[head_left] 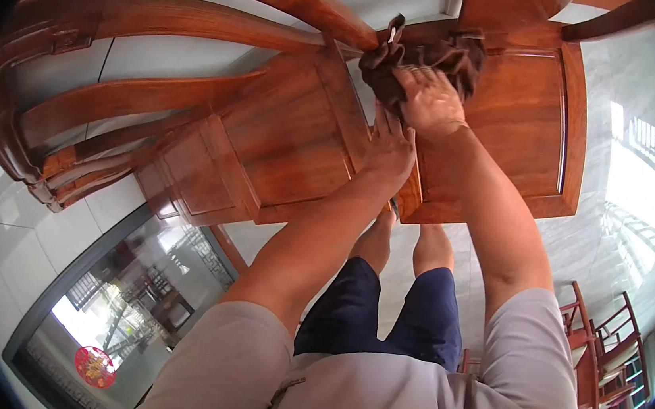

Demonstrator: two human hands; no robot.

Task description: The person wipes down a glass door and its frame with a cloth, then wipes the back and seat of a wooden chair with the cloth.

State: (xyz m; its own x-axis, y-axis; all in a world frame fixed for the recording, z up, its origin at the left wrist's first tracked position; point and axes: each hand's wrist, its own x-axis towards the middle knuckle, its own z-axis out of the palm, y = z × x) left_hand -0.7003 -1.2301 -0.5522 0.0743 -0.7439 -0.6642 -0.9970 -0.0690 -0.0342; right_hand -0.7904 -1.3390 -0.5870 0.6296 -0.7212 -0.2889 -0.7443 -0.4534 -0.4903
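Under my right hand [432, 101] is a crumpled dark brown cloth [462, 59], bunched against the back of a red-brown wooden bench seat [512, 120]. The right fingers are spread on top of the cloth and press it down. My left hand [389, 143] lies beside it, fingers stretched out, near the gap between two seat panels, with its fingertips close to the lower edge of the cloth. The left seat panel [287, 128] runs beneath and beyond my left forearm. What lies under the cloth is hidden.
Curved wooden back rails [203, 22] rise at the upper left. A glass door [135, 288] with a round red sticker [95, 367] is at the lower left. Wooden chairs [606, 362] stand at the lower right on a shiny tiled floor [627, 92].
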